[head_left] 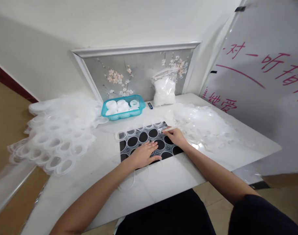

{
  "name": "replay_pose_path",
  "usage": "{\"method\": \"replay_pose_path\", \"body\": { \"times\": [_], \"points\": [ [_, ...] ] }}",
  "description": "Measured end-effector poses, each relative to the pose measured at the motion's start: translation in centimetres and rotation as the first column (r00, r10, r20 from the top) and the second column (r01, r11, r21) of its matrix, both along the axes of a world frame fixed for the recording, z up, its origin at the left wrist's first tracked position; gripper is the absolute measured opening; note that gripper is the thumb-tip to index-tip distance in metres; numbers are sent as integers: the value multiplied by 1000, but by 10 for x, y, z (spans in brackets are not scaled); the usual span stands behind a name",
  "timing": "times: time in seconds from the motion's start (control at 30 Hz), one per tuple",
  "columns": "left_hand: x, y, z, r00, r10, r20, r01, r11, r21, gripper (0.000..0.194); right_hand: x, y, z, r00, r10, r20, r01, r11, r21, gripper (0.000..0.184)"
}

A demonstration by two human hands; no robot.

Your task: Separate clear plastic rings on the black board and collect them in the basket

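A black mat [133,141] lies on the white table, with a thin translucent sheet of joined white rings [122,135] spread over it and reaching past its edges. My left hand [144,155] rests flat on the sheet, fingers stretched out and slightly apart. At the mat's far right corner, my right hand [176,137] pinches a slim white stick [171,129], its tip down at one of the rings. The fingers hide part of the stick, and its exact kind does not show.
Ring sheets [63,127] are piled on the left, partly over the table edge. Clear-white scraps [202,122] heap on the right. Behind are a turquoise basket [124,115] of white rolls, small dark-blue snips [150,105] and a filled plastic bag [164,89]. A whiteboard [261,107] stands right.
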State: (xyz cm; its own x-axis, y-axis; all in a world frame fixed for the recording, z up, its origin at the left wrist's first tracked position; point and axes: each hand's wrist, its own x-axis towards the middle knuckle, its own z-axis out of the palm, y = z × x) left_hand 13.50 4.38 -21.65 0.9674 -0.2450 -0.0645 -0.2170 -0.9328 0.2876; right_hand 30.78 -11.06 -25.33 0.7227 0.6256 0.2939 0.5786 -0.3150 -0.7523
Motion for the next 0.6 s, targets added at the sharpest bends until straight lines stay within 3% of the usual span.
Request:
{"method": "replay_pose_path", "body": {
  "times": [0.6],
  "points": [
    [0,2,-4,1000,-5,22,6,999,-46,57,1,-1,-2,1000,-7,2,7,999,-34,32]
  ]
}}
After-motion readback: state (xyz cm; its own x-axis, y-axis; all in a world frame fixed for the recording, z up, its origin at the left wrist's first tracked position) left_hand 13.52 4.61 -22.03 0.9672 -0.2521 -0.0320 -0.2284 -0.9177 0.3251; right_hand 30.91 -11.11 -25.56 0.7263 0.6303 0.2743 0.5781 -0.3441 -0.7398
